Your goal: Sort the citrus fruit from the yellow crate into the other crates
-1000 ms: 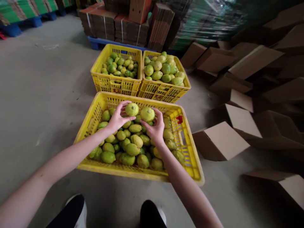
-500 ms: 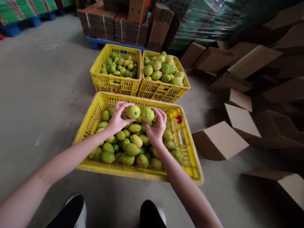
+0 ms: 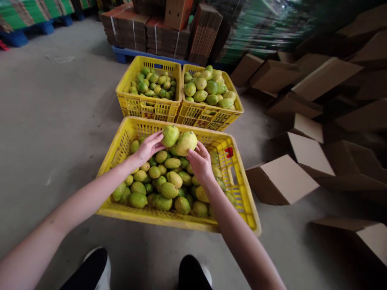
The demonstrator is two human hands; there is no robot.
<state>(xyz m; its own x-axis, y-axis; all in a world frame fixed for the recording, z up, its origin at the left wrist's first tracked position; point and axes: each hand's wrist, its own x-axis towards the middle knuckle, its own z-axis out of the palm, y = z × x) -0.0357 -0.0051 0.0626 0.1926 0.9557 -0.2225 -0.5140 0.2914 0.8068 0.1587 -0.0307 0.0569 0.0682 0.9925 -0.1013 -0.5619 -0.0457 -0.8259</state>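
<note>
My left hand (image 3: 150, 147) holds a green lemon (image 3: 170, 135) from its left side, fingers closed on it. A paler, yellow-green lemon (image 3: 186, 143) is gripped in my right hand (image 3: 200, 160), thumb in front. The two fruits are side by side, raised over the near yellow crate (image 3: 178, 225). Below them lies a heap of green and yellow lemons (image 3: 168, 190) of mixed sizes. My right forearm hides some fruit at the crate's right side.
Beyond the near crate, a left crate (image 3: 148, 98) holds smaller lemons and a right crate (image 3: 211, 112) larger ones. Folded cartons (image 3: 286, 179) lie about the floor on the right. Bundled flat cardboard (image 3: 127, 25) stands on a blue pallet (image 3: 120, 54) behind.
Both lemons have been turned in the fingers, so their end tips no longer face me. My left hand's lemon has risen slightly, and my right hand has rolled its palm upward.
</note>
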